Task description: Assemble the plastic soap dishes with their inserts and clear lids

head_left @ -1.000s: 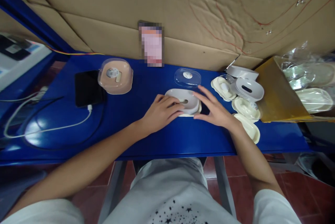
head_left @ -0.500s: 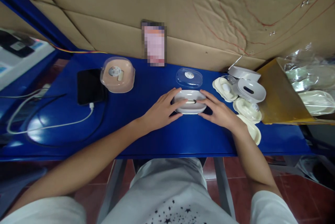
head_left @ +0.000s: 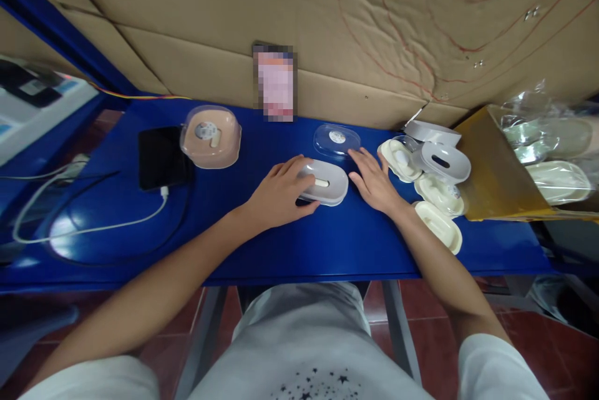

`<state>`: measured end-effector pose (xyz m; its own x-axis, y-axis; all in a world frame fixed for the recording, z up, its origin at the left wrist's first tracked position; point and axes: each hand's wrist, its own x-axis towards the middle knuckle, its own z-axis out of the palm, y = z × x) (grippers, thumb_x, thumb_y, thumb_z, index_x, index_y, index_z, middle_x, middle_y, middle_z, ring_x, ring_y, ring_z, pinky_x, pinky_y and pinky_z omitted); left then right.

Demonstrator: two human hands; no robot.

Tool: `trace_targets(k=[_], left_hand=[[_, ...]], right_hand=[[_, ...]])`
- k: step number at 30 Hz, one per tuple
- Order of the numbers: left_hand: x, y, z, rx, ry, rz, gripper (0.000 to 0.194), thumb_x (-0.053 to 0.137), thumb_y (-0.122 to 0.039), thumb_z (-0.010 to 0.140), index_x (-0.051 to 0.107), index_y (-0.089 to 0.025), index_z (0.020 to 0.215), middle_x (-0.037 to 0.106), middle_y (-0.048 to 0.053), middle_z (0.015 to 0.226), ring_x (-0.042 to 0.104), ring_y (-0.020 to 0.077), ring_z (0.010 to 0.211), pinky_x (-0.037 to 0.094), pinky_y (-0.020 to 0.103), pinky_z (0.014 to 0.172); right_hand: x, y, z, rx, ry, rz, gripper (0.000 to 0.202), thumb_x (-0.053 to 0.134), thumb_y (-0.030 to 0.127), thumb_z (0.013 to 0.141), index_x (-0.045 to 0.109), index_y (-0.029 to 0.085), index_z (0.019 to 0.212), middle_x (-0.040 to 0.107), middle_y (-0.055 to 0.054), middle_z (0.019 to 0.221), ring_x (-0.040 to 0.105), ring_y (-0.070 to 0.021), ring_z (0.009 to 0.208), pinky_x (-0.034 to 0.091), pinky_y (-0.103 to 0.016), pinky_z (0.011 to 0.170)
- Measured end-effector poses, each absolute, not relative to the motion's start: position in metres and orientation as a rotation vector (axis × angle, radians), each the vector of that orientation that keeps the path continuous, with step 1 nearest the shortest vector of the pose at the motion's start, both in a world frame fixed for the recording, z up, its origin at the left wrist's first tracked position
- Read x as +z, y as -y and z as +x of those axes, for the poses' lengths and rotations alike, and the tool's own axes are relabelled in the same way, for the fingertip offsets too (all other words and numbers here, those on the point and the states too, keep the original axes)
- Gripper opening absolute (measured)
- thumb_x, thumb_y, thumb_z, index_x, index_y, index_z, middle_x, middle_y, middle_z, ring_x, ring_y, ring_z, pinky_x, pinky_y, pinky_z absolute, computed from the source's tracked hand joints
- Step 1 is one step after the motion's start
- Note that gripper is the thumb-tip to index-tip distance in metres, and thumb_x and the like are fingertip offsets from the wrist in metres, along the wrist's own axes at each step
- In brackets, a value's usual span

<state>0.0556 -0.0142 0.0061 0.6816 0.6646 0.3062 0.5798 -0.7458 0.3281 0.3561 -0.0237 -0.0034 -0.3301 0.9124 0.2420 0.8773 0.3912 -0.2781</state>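
My left hand (head_left: pixel 284 193) grips the left end of a pale grey oval soap dish (head_left: pixel 334 188), its thumb along the near side. A short cream strip (head_left: pixel 321 183) lies at the dish's central slot. My right hand (head_left: pixel 375 181) is off the dish, its fingers apart, with the fingertips at the near right edge of a clear oval lid (head_left: pixel 330 138). That lid bears a round white sticker and lies flat behind the dish. Whether the fingertips touch the lid, I cannot tell.
Cream trays (head_left: pixel 440 225) and grey dish parts (head_left: pixel 444 163) lie at right, beside a yellow-brown box (head_left: pixel 486 169) of bagged pieces. Left are a pink lidded box (head_left: pixel 213 144) and a black device (head_left: pixel 161 158) with a white cable. A phone-like pixelated thing (head_left: pixel 276 85) leans on the cardboard wall.
The right hand has let go of the dish and moved back to the clear lid's edge. The dish has shifted left and turned slightly in my left hand.
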Motion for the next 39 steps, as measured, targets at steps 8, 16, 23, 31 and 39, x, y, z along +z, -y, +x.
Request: trace_targets(k=[8, 16, 23, 31, 39], left_hand=[[0.01, -0.001, 0.041, 0.545, -1.055, 2.387, 0.058, 0.081, -0.039, 0.089, 0.06, -0.022, 0.141, 0.046, 0.017, 0.166, 0.053, 0.0381, 0.151, 0.048, 0.06, 0.123], [-0.003, -0.002, 0.046, 0.699, -0.894, 2.211, 0.123, 0.095, -0.039, 0.08, 0.015, -0.03, 0.174, 0.045, 0.019, 0.17, 0.053, 0.0344, 0.152, 0.045, 0.053, 0.126], [-0.01, 0.002, 0.05, 0.691, -0.769, 2.242, 0.117, 0.092, -0.04, 0.085, 0.016, -0.035, 0.174, 0.042, 0.018, 0.172, 0.047, 0.0358, 0.157, 0.044, 0.055, 0.126], [-0.01, -0.003, 0.046, 0.62, -0.753, 2.252, 0.099, 0.085, -0.053, 0.091, 0.03, -0.033, 0.171, 0.045, 0.017, 0.168, 0.045, 0.0355, 0.157, 0.039, 0.058, 0.13], [-0.014, -0.005, 0.049, 0.658, -0.793, 2.309, 0.092, 0.078, -0.047, 0.097, 0.028, -0.028, 0.171, 0.037, 0.019, 0.169, 0.039, 0.0355, 0.16, 0.035, 0.057, 0.133]], right_hand=[[-0.01, 0.023, 0.367, 0.072, 2.171, -1.645, 0.062, 0.046, 0.059, 0.111, 0.052, 0.024, 0.161, 0.049, -0.018, 0.168, 0.04, -0.0402, 0.161, 0.036, -0.069, 0.127], [0.011, 0.049, 0.343, 0.353, 2.388, -1.162, 0.057, 0.048, 0.049, 0.113, 0.045, 0.033, 0.168, 0.053, -0.008, 0.169, 0.045, -0.0297, 0.16, 0.04, -0.059, 0.13], [0.011, 0.064, 0.323, 0.101, 2.639, -1.148, 0.054, 0.053, 0.047, 0.111, 0.052, 0.035, 0.164, 0.052, -0.004, 0.17, 0.038, -0.0323, 0.164, 0.029, -0.062, 0.134], [0.011, 0.07, 0.315, 0.078, 2.663, -1.191, 0.058, 0.053, 0.044, 0.112, 0.045, 0.036, 0.168, 0.047, -0.006, 0.173, 0.032, -0.0321, 0.166, 0.029, -0.061, 0.134], [0.005, 0.067, 0.319, -0.144, 2.582, -1.337, 0.053, 0.054, 0.035, 0.111, 0.049, 0.028, 0.163, 0.046, -0.016, 0.172, 0.04, -0.0358, 0.161, 0.026, -0.063, 0.131]])
